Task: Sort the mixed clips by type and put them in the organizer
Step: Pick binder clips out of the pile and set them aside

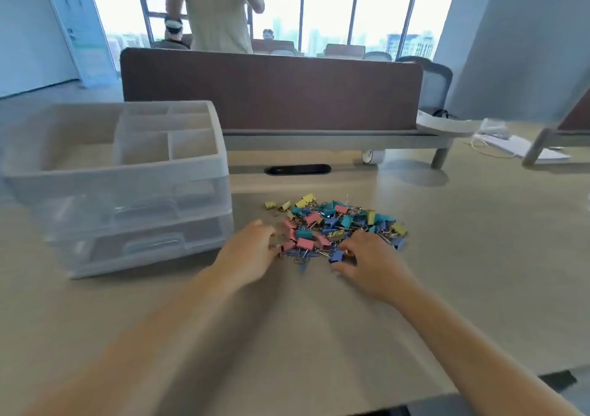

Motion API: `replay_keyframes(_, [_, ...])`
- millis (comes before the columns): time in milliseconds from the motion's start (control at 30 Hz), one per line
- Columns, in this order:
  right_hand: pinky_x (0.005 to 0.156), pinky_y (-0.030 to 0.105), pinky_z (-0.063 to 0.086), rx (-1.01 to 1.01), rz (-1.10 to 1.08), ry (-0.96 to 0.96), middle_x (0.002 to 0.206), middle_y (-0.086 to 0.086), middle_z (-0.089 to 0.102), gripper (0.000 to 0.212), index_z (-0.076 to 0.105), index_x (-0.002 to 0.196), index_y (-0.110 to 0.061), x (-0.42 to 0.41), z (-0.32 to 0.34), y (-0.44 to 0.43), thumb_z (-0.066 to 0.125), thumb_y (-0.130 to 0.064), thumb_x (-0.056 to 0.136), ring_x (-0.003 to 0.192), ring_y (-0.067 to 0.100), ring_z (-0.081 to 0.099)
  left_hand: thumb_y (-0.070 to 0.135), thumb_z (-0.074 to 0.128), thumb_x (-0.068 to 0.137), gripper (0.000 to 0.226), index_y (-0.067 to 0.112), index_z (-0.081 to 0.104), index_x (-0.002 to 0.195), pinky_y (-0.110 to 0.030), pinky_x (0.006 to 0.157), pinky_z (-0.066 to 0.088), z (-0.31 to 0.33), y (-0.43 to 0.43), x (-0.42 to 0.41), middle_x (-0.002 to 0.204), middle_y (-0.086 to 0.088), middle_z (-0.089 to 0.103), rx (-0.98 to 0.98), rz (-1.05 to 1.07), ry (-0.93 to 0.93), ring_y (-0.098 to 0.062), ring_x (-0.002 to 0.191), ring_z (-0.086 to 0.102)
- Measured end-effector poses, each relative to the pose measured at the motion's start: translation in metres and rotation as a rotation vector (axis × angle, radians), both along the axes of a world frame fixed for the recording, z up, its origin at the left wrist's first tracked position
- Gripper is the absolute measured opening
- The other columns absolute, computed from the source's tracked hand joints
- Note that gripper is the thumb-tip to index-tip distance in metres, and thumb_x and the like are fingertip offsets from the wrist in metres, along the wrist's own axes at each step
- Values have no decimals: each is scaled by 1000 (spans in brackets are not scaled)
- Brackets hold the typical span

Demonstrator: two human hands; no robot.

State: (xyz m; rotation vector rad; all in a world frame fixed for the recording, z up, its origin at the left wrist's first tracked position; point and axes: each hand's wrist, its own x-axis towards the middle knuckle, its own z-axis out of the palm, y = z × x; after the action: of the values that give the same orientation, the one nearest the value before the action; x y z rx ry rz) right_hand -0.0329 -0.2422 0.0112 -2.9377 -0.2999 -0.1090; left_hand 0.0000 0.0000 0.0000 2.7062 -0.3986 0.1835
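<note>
A heap of binder clips (335, 221) in pink, teal, blue and yellow lies on the desk, with small metal clips mixed in. My left hand (252, 249) reaches the heap's left edge, its fingertips at a pink clip (289, 245); the frame is too blurred to tell whether they pinch it. My right hand (367, 259) is at the front right of the heap, thumb and fingers pinching a blue clip (336, 257). A translucent white organizer (127, 189) stands left of the heap, with open compartments on top and two drawers below.
A brown partition (271, 93) runs across the back of the desk (287, 336). A dark cable slot (297, 169) lies behind the heap. Papers and a cable (510, 147) are at the far right. A person (217, 10) stands beyond the partition.
</note>
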Motion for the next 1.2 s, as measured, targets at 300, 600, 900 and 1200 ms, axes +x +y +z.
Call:
replay_keyframes(300, [87,31,47,29,-24,-53,110,-7,51,31,58,113,-24,13,-18,4,56,-47,94,109,14,50,35,64,92,16,22,61,101,-35,76,47,-9,-10,6,94,5,49,40,-12,12,-16,82,53])
replay_keyframes(600, [86,29,48,134,28,-61,111,-6,55,28,57,112,-23,16,-17,0,61,-43,93,102,13,53,40,66,89,17,25,60,92,-33,76,49,1,-7,-14,92,11,55,-49,1,-6,-10,83,55])
replay_keyframes(900, [85,25,46,159,221,104,109,-12,49,28,56,110,-30,-32,-13,9,64,-47,89,96,7,50,54,73,77,29,28,64,87,-32,78,47,1,-9,-66,86,13,55,-5,-288,164,-6,82,52])
replay_keyframes(1200, [93,22,45,206,172,53,122,-9,49,41,54,129,-25,-44,-18,15,63,-41,92,104,7,52,59,73,74,37,31,64,97,-27,77,47,-1,-12,-63,91,16,56,23,-335,206,-3,85,53])
